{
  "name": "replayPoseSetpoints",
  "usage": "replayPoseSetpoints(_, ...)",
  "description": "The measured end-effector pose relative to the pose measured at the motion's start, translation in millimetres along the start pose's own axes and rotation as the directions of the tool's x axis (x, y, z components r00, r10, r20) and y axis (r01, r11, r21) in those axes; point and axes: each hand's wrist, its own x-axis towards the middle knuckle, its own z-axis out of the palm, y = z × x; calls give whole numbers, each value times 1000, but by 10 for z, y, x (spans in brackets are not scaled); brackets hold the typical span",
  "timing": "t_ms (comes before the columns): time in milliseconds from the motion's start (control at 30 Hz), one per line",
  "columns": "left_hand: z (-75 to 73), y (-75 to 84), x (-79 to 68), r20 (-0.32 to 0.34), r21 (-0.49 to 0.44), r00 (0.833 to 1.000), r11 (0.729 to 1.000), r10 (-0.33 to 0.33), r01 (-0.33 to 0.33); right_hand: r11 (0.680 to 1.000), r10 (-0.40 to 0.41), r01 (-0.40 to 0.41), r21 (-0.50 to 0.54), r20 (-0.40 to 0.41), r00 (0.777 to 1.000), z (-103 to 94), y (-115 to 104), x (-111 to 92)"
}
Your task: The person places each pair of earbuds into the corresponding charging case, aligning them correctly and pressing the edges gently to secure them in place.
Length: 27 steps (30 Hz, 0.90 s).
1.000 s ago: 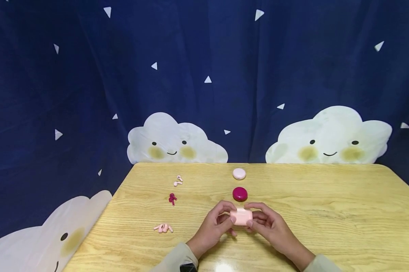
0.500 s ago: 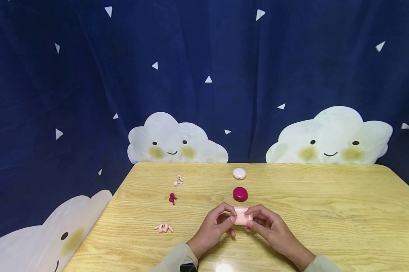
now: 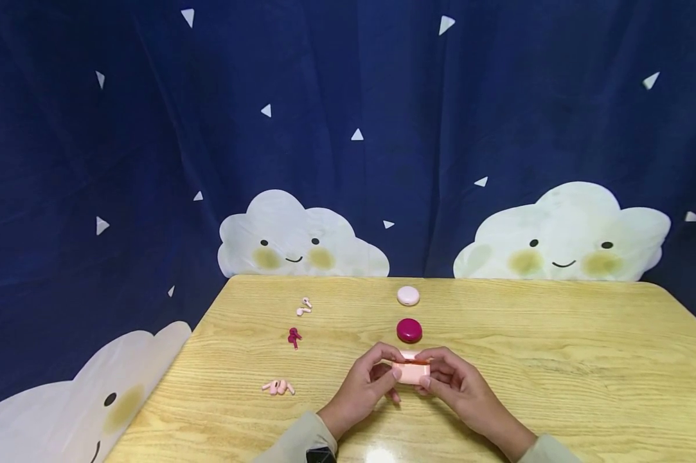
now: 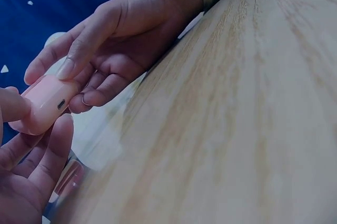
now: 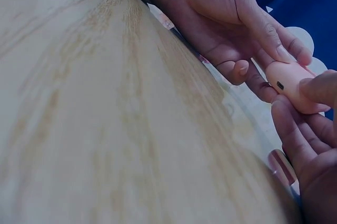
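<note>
A peach-pink earbud case (image 3: 412,373) is held above the table, pinched between both hands. Its lid is partly lifted, and an orange strip shows along the gap. My left hand (image 3: 366,382) grips its left end, thumb on the front and index finger at the lid. On the right end, my right hand (image 3: 460,384) holds it in a matching way. In the left wrist view, a charging port shows on the case (image 4: 47,100) beside the left thumb. The right wrist view shows the case (image 5: 289,79) between the fingers of both hands. Its inside is mostly hidden.
Behind the hands sit a magenta round case (image 3: 409,330) and a pale pink round case (image 3: 408,296). To the left lie peach-pink earbuds (image 3: 278,387), magenta earbuds (image 3: 294,337) and pale pink earbuds (image 3: 304,307) on the wooden table (image 3: 556,360).
The lid of the peach-pink case has come up from closed, as both index fingers moved in onto its top and then lifted back. The other items stay put.
</note>
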Motion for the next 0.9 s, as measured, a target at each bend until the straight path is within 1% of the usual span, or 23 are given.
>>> replayPoseSetpoints(133, -3, -18, 9, -3, -8, 1000, 1000, 2, -2, 1000, 2, -2, -27, 1, 1000, -12, 8, -1)
replayPoseSetpoints(333, -4, -14, 15, -1, -11, 1000, 1000, -3, 3, 997, 53, -54, -46, -21, 998, -14, -24, -4)
replayPoseSetpoints(467, -8, -12, 20, 5, -18, 1000, 1000, -1, 1, 998, 25, -25, -50, -6, 1000, -25, -13, -7)
replayPoseSetpoints(733, -6, -28, 21, -2, -27, 1000, 1000, -4, 4, 999, 24, -24, -24, -8, 1000, -24, -12, -20)
replayPoseSetpoints(900, -18, -33, -5, -11, -40, 1000, 999, -14, 13, 1000, 5, -5, -27, -3, 1000, -5, 0, -17)
